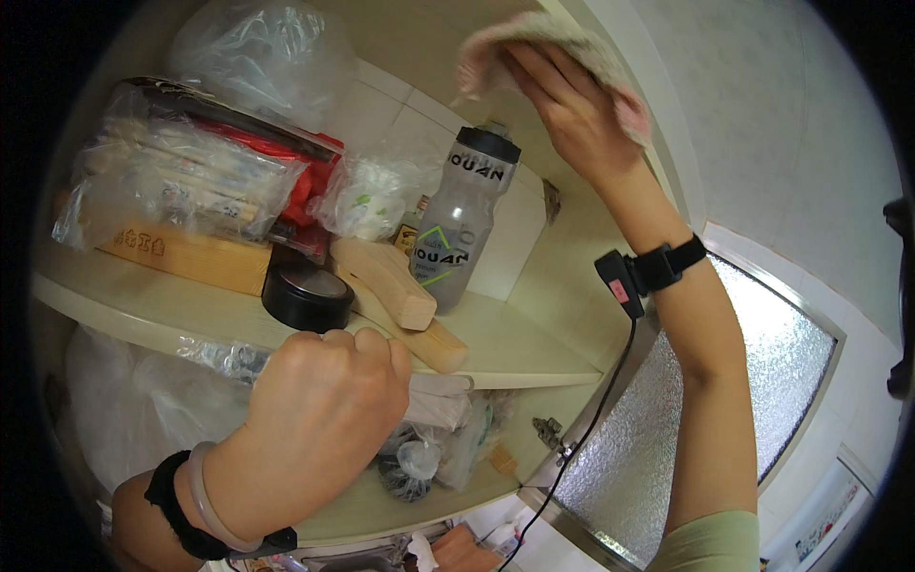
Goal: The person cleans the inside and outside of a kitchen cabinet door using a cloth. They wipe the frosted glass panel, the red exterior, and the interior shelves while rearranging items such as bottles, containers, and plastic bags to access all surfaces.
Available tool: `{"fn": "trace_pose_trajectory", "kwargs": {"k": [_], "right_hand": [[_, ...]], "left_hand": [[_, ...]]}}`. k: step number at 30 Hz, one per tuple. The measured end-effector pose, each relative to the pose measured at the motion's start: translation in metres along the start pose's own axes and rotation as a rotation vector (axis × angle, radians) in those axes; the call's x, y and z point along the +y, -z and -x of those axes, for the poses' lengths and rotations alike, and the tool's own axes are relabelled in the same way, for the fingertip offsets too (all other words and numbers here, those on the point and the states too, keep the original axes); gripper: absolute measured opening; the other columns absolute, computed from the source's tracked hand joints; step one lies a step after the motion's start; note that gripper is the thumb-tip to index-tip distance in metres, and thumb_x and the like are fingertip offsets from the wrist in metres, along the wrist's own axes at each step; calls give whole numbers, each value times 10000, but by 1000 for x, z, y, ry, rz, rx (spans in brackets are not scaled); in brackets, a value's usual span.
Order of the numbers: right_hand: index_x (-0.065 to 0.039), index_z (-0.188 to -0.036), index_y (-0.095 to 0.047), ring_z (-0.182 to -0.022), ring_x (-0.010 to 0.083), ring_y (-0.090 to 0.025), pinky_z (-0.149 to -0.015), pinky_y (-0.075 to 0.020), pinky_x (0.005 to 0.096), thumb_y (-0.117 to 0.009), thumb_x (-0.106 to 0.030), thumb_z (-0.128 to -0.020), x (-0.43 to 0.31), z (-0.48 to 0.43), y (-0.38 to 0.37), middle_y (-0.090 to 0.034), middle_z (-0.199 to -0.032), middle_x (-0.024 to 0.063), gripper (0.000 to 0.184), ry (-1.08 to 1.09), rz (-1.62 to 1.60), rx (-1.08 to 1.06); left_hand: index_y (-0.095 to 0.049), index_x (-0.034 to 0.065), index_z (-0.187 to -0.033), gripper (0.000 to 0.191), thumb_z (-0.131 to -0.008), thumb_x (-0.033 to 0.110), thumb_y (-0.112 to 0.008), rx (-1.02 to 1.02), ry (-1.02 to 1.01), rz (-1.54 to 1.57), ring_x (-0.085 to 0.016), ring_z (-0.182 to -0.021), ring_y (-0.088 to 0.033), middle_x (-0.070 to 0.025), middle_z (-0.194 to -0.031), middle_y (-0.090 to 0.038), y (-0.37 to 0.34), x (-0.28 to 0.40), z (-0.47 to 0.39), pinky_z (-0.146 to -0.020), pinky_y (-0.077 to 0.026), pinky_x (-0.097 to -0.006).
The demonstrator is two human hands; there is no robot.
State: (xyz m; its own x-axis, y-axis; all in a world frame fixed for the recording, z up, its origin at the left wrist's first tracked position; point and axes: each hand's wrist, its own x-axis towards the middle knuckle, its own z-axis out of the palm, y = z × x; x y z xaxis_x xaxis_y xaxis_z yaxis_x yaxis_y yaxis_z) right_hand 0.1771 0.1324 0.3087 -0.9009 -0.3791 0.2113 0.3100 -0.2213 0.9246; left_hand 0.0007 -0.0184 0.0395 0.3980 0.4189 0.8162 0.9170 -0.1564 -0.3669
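My right hand [579, 114] presses a pink and white cloth [550, 36] against the upper inside of a cabinet, with fingers partly hidden by the cloth. My left hand [329, 415] is a fist at the front edge of the shelf [529, 357]; whether it grips anything there is hidden. Just beyond it lie a round black container [307, 297] and wooden blocks [393, 282]. A clear sports bottle [457, 222] with a black lid stands behind the blocks. A small glass bottle [409, 227] is partly hidden beside it.
Plastic-wrapped items [200, 179], a yellow box [186, 257] and a clear plastic bag [264, 64] fill the shelf's left. Bagged things [414, 461] lie on the lower shelf. A black cable [593, 429] hangs from the right wrist strap. A frosted glass panel [643, 429] is at right.
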Motion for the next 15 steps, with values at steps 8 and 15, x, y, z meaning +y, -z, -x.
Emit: {"fn": "trace_pose_trajectory", "kwargs": {"k": [8, 15], "right_hand": [[-251, -1359, -527, -1115, 285, -594, -938, -483, 377, -445, -71, -901, -19, -28, -17, -623, -1242, 49, 499, -125, -757, -69], [-330, -1339, -547, -1118, 351, -588, -947, -479, 437, -394, -256, -970, -45, 5, -74, -608, -1281, 71, 406, -422, -709, -26]], "left_hand": [[-597, 67, -739, 137, -723, 178, -675, -43, 9, -17, -206, -625, -647, -82, -687, -593, -3, -1, -8, -528, -494, -312], [-529, 17, -920, 532, -684, 394, -820, -56, 17, 328, -341, -604, -653, -132, -634, -632, 1, 18, -47, -546, -504, -397]]}}
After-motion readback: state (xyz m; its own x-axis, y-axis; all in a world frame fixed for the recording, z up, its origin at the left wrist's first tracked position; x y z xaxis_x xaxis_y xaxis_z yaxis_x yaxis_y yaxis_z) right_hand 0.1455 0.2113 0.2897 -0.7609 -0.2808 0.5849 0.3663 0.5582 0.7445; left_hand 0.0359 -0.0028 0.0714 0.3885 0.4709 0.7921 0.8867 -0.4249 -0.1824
